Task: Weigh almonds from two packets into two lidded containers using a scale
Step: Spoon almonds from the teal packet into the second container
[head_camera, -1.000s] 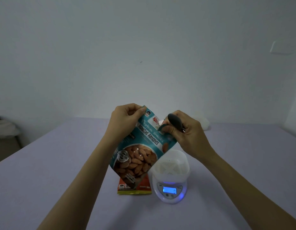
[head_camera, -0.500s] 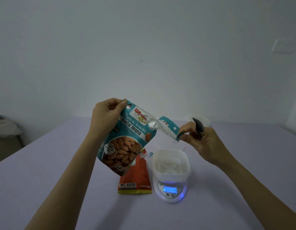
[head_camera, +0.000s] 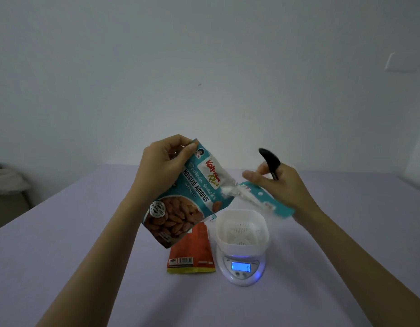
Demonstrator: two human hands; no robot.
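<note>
The pale lilac bench (head_camera: 345,232) carries the equipment at its near middle. The teal foil packet of roasted almonds (head_camera: 187,201) is held tilted above the bench, just left of the scale. The left grip (head_camera: 161,166) is clamped on its upper left corner. Over the last second the tear has run across most of the packet's top, exposing silver lining. In my judgement the packet is all but open and filling can follow. The white square plastic container (head_camera: 242,247) sits empty on the round white digital scale (head_camera: 240,277), whose display is lit blue. An orange foil packet (head_camera: 194,251) lies flat just left of the scale. The torn teal strip (head_camera: 263,199) trails right from the packet, passing under the right grip (head_camera: 282,185). That grip is clamped on a black plastic spoon (head_camera: 270,161); whether it also pinches the strip cannot be told.
</note>
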